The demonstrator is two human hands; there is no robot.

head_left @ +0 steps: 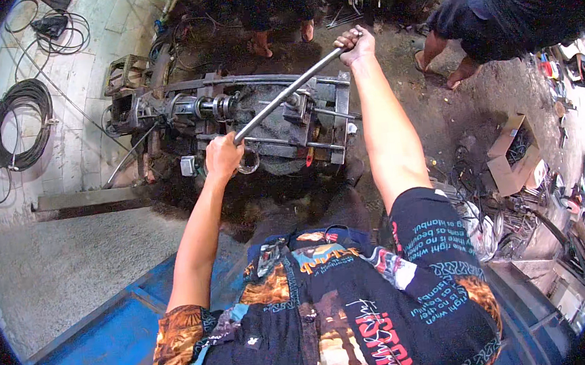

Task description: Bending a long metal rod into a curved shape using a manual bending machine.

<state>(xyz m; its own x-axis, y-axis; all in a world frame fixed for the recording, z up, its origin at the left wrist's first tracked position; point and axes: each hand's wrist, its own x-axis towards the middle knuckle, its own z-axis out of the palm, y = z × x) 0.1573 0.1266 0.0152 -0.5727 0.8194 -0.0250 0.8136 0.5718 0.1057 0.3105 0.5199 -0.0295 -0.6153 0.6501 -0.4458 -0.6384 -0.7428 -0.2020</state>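
A long, straight metal rod (pixel 291 92) crosses over the machine (pixel 344 101), its middle lying above the bed in this view; whether it touches the machine anywhere, I cannot tell. The left hand (pixel 224 155) is over the machine's near edge, its back turned up and its fingers curled tightly around the rod's near end. That arm is slightly bent. The right hand (pixel 355 45) is at the machine's far right corner, its arm reaching out almost straight, the fingers wrapped in a full fist around the rod's far end. The rod's long axis slants from the machine's near side, left of its middle, up to the far right corner, cutting obliquely across the machine's parallel rails (pixel 289 141).

Left of the machine, well apart from it, a coil of dark cable (pixel 43 110) lies on pale flooring. On the near left side of the machine is a grey slab (pixel 96 248), with a blue surface (pixel 99 359) nearer still. Right of the machine stands an open cardboard box (pixel 502 172). Beyond the machine's far right corner, a person in dark clothes (pixel 501 18) stands barefoot or in open footwear.
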